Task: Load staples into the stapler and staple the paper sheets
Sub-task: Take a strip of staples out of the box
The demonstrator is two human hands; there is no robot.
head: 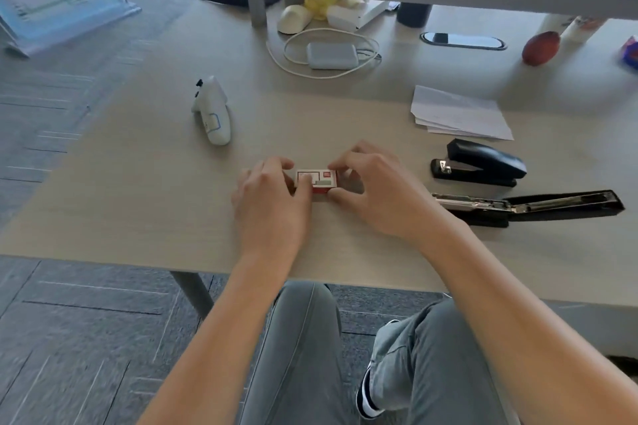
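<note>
A staple box sits near the tabletop's front edge; two staplers lie toward its right edge, paper sheets behind them.

Both forearms are bare from the bottom edge of the view up to the wrists, with no sleeves showing. No rings, watch or bands show on the left hand or the right hand. The fingernails look short. The legs are in grey jeans with a seam running down the thigh. One foot wears a dark shoe with a white sole, and a white sock shows at its top.
</note>
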